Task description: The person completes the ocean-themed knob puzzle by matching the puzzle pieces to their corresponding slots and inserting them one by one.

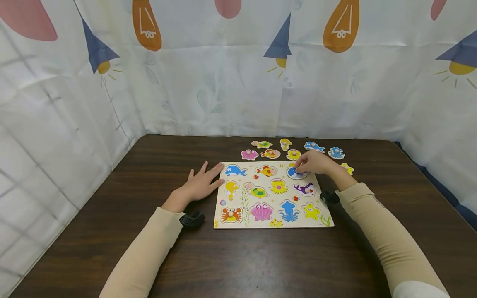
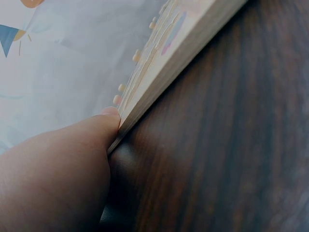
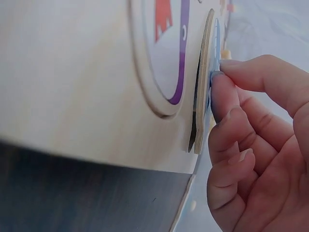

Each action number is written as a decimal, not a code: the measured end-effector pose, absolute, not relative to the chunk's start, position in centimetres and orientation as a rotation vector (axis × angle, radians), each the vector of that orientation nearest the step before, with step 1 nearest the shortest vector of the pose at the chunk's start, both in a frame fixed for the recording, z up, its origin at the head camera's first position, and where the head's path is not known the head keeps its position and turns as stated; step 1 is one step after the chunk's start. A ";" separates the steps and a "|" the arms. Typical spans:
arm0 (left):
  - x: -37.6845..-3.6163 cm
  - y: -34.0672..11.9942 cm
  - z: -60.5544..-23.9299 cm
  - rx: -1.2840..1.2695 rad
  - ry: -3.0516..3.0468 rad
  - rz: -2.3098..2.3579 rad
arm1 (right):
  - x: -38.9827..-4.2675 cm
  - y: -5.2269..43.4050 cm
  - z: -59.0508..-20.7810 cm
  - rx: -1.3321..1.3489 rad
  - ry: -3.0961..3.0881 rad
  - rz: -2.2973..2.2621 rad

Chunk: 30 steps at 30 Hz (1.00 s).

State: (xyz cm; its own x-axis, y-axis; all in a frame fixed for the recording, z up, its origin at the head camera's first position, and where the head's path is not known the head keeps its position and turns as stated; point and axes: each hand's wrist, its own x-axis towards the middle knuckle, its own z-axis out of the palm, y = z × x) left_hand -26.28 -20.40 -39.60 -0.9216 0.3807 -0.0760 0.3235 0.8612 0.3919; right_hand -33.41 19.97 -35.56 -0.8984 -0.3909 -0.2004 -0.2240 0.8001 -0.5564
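Note:
A wooden sea-animal puzzle board (image 1: 238,225) lies flat on the table. At its top right recess, my right hand (image 1: 314,162) pinches a blue puzzle piece (image 3: 205,96) between thumb and finger. In the right wrist view the piece's edge stands slightly proud of the board, with a dark gap behind it. My left hand (image 1: 201,185) has its fingers spread, thumb and fingertips at the board's left edge. A crab piece (image 1: 231,215) and a purple whale piece (image 1: 304,189), both with knobs, sit in the board.
Behind the board lie several loose knobbed pieces, including a turtle (image 1: 262,144), a pink shell (image 1: 249,155), a blue whale (image 1: 314,146) and a blue squid (image 1: 336,152). A yellow starfish piece (image 1: 348,168) is by my right forearm. A patterned curtain (image 1: 238,95) surrounds the table.

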 end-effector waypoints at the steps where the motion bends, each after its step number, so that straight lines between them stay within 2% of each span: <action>1: -26.3 -20.4 -39.6 0.549 2.885 0.567 | -33.4 20.0 -35.6 -0.473 2.684 -0.767; 23: -26.3 -20.4 -39.7 0.557 2.886 0.571 | -33.9 19.7 -35.4 -0.432 2.642 -0.749; 30: -26.3 -20.3 -39.6 0.542 2.877 0.567 | -34.2 19.7 -35.3 -0.523 2.624 -0.721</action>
State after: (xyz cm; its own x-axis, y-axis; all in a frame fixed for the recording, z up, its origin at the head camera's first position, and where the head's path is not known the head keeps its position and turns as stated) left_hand -26.28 -20.31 -39.61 -0.9218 0.3784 -0.0844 0.3181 0.8626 0.3934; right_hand -34.17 19.69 -35.33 -0.8632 -0.4396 -0.2482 -0.2510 0.8003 -0.5445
